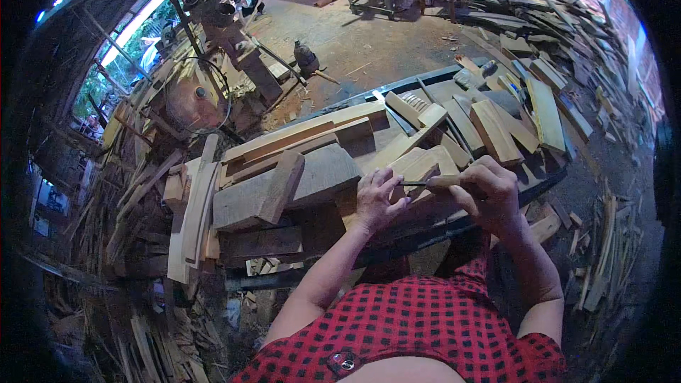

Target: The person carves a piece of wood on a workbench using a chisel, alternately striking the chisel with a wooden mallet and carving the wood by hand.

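My right hand (489,193) is closed around the wooden handle of a narrow chisel (441,181). Its thin dark blade points left, toward my left hand (377,200). That hand rests with its fingers spread on the wood at the bench's near side, its index fingertip by the blade's end. Pale wood pieces (415,163) lie just beyond the blade. To the left, a thick grey timber (323,174) lies along the bench, with a short brown block (281,186) leaning across it. My left palm and the blade's very tip are hidden.
The dark-edged workbench (546,183) carries several wood blocks (495,132) at its right and long boards (305,131) at its far left. Scrap wood is heaped on both sides. A machine with a round disc (198,106) stands at left; a dark container (306,58) sits on the floor.
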Demonstrator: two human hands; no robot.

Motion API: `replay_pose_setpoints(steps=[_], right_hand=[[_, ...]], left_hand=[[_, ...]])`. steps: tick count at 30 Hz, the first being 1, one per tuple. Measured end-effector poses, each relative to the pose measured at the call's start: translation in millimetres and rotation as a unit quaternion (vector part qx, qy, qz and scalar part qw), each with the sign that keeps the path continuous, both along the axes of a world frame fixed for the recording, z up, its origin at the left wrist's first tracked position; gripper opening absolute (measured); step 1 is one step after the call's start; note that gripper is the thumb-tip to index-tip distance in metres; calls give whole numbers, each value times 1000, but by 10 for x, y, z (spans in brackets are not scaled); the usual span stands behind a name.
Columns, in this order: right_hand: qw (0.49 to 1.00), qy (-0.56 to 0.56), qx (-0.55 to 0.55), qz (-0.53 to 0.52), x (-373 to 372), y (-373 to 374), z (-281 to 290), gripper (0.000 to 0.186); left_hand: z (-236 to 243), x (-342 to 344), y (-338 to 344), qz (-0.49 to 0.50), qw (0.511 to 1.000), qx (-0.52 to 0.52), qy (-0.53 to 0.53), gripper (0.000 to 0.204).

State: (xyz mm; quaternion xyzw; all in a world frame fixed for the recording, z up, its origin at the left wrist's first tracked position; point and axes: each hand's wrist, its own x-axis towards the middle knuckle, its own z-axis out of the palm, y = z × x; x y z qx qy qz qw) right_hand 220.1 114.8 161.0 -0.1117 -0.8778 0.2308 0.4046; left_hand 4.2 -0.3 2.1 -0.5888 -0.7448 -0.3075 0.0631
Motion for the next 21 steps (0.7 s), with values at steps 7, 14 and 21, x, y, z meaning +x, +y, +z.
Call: replay_pose_setpoints(steps=[7,14,21], right_hand=[[1000,-23,-13,-2,72,16,-9,16],[1000,-4,-11,-16,71,20,-37,15],[1000,19,0,-19,-9,7,-50,17]], left_hand=[[-39,-19,8,-5,1000,0,4,50],[-56,-21,6,-8,1000,-19,-24,52],[-75,-27,16,0,1000,-2,-12,55]])
